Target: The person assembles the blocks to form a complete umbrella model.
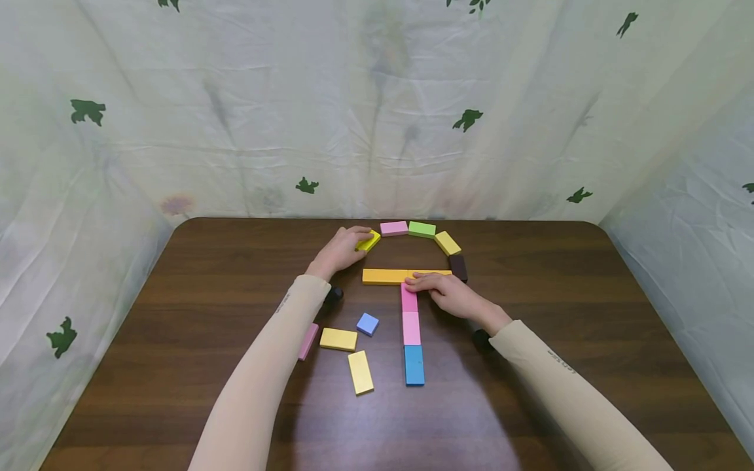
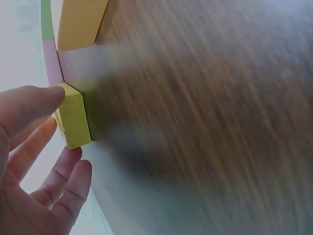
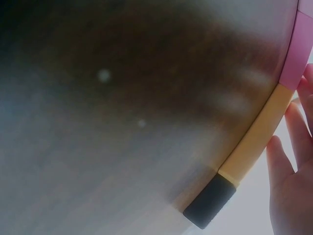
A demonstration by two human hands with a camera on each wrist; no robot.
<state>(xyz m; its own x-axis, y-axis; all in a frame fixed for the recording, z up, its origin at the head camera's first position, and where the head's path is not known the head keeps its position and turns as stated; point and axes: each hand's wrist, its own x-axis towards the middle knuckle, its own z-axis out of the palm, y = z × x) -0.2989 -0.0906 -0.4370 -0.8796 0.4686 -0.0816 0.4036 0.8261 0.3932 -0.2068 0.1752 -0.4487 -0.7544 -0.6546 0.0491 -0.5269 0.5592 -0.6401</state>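
My left hand (image 1: 340, 251) pinches a bright yellow block (image 1: 370, 241) at the left end of an arc of blocks. In the left wrist view, the thumb lies on one edge of this yellow block (image 2: 74, 117) and fingers reach its other side. My right hand (image 1: 452, 294) has its fingers extended, touching where the orange blocks (image 1: 385, 277) meet the pink column (image 1: 410, 327). The arc continues with a pink block (image 1: 394, 228), a green block (image 1: 421, 229), a pale yellow block (image 1: 448, 243) and a black block (image 1: 458, 267).
A blue block (image 1: 414, 365) forms the column's near end. Left of it lie a small light blue block (image 1: 368, 324), two pale yellow blocks (image 1: 338, 339) and a pink block (image 1: 308, 342), partly behind my left sleeve. A pale curtain (image 1: 377, 118) hangs behind the brown table (image 1: 542, 275).
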